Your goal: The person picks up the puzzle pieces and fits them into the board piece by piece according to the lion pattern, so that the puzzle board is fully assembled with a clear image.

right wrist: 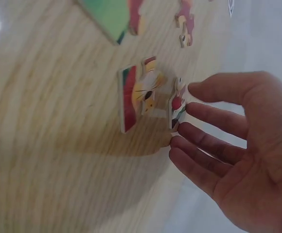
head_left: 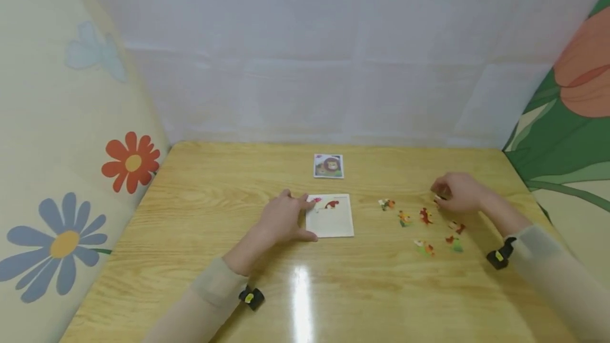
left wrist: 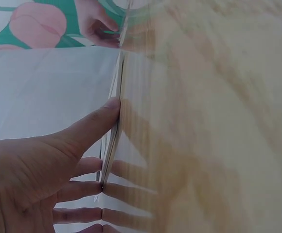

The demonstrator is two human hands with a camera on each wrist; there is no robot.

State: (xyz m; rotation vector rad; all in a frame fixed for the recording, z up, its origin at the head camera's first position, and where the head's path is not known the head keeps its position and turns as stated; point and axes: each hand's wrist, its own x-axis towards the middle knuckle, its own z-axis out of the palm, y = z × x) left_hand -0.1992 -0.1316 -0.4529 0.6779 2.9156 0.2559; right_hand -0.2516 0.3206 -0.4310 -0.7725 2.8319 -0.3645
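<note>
A white square puzzle tray [head_left: 330, 225] lies on the table, with a reddish-brown puzzle piece [head_left: 332, 204] in its upper part and a bit of pink print near its upper left corner. My left hand [head_left: 282, 218] rests at the tray's left side, fingers spread, thumb on the near edge; the left wrist view shows the tray's thin edge [left wrist: 113, 141] against the thumb. Over at the right, my right hand [head_left: 459, 192] pinches a small puzzle piece [right wrist: 177, 104] by its edge with thumb and fingertips, close to the tabletop. Beside it lies another piece [right wrist: 143, 94] with a red border.
Several loose puzzle pieces, among them a red-brown one [head_left: 425, 216] and an orange one [head_left: 404, 218], are scattered between tray and right hand. A picture card with a lion [head_left: 329, 165] lies behind the tray. A white cloth [head_left: 333, 68] hangs along the table's back edge.
</note>
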